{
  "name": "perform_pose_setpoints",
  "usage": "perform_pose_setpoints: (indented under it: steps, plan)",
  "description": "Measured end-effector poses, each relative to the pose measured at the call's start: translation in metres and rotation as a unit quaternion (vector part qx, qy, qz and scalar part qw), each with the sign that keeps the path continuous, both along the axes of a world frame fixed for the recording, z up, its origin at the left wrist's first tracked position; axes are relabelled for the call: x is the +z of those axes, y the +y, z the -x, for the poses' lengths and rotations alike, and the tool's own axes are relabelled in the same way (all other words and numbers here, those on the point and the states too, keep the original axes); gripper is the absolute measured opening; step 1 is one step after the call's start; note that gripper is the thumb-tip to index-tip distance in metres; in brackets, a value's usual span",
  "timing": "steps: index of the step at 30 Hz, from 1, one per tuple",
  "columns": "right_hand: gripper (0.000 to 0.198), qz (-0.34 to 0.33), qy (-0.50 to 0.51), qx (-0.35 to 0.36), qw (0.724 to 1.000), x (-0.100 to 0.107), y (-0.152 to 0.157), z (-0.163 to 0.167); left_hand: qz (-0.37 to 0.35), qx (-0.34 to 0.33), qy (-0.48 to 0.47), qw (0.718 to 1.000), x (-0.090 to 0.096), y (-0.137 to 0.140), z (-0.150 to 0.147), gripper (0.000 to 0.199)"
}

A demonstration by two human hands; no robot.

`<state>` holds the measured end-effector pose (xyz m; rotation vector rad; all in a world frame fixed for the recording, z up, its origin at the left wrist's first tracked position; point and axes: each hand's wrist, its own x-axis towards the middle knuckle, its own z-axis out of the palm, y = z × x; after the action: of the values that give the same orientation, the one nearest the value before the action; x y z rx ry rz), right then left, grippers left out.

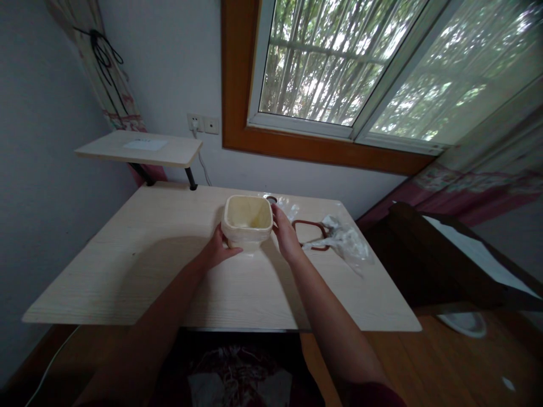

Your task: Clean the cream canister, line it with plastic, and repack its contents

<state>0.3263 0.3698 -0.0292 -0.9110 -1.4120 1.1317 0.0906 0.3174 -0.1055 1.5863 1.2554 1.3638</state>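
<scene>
A cream, square container point(246, 233) with rounded corners is held between my two hands near the middle of the table. Its open top faces up towards me, and no contents show inside. My left hand point(218, 249) grips the lower left side, thumb stretched along the front of the base. Against the right side, my right hand point(285, 230) is curled, with its fingertips partly hidden behind the wall. To the right lies a brown, rounded square frame point(309, 222), partly covered by a crumpled clear plastic bag point(345, 240).
More clear plastic point(289, 207) and a small dark ring point(271, 199) lie behind the container. A raised shelf point(139, 148) stands at the table's back left, carrying a paper. The pale wooden table point(85, 282) ends at the wall; dark furniture point(449, 260) stands to its right.
</scene>
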Motion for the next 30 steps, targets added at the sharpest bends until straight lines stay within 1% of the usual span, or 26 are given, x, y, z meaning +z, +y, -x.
perform_pose_setpoints:
  steps: [1,2,3,4,5,7,9,10,11,12,14,17,19,23,26,28,30]
  plan:
    - [0.056,-0.007,-0.025,-0.018,1.000,-0.002,0.002,-0.009,-0.003,0.001,0.000,1.000,0.000,0.000,0.000,0.095]
    - [0.052,-0.027,-0.069,-0.047,0.996,-0.004,0.003,-0.019,-0.004,0.002,0.000,1.000,0.001,0.000,-0.001,0.095]
    - [0.048,-0.056,-0.140,-0.068,0.986,-0.006,0.005,-0.031,-0.003,0.004,0.001,1.000,0.001,0.000,-0.001,0.095]
    - [0.042,-0.093,-0.218,-0.091,0.967,-0.008,0.006,-0.044,0.000,0.007,0.004,1.000,0.001,0.000,-0.002,0.094]
    - [0.037,-0.130,-0.304,-0.099,0.939,-0.009,0.006,-0.057,0.003,0.010,0.008,1.000,0.001,0.000,-0.002,0.093]
    - [0.030,-0.186,-0.464,-0.098,0.860,-0.013,0.003,-0.080,0.005,0.016,0.015,1.000,0.000,0.000,-0.003,0.092]
    - [0.027,-0.201,-0.578,-0.111,0.783,-0.015,-0.005,-0.097,-0.001,0.022,0.015,1.000,-0.001,0.000,-0.004,0.092]
    - [0.026,-0.205,-0.617,-0.118,0.750,-0.016,-0.010,-0.102,-0.006,0.025,0.013,1.000,-0.001,0.000,-0.005,0.092]
    - [0.026,-0.207,-0.645,-0.128,0.724,-0.017,-0.015,-0.105,-0.009,0.028,0.010,1.000,-0.001,0.000,-0.006,0.092]
    - [0.026,-0.208,-0.664,-0.139,0.705,-0.018,-0.020,-0.106,-0.010,0.029,0.007,0.999,0.000,-0.001,-0.007,0.092]
    - [0.026,-0.205,-0.683,-0.160,0.683,-0.020,-0.027,-0.105,-0.007,0.026,-0.003,1.000,0.003,-0.001,-0.008,0.091]
    - [0.026,-0.195,-0.692,-0.172,0.673,-0.023,-0.028,-0.099,-0.001,0.024,-0.013,1.000,0.004,-0.002,-0.008,0.090]
    - [0.025,-0.192,-0.693,-0.166,0.675,-0.025,-0.025,-0.094,0.004,0.027,-0.004,1.000,0.003,-0.001,-0.008,0.091]
    - [0.024,-0.203,-0.689,-0.130,0.683,-0.028,-0.018,-0.085,0.020,0.030,0.016,0.999,0.001,0.000,-0.007,0.092]
    - [0.026,-0.210,-0.674,-0.123,0.697,-0.025,-0.016,-0.082,0.019,0.026,0.006,0.999,0.000,0.000,-0.007,0.090]
    - [0.026,-0.214,-0.653,-0.131,0.714,-0.019,-0.015,-0.082,0.012,0.024,0.000,1.000,0.000,-0.001,-0.007,0.088]
    - [0.024,-0.227,-0.623,-0.141,0.735,-0.009,-0.013,-0.084,0.004,0.024,-0.002,1.000,0.000,-0.001,-0.006,0.084]
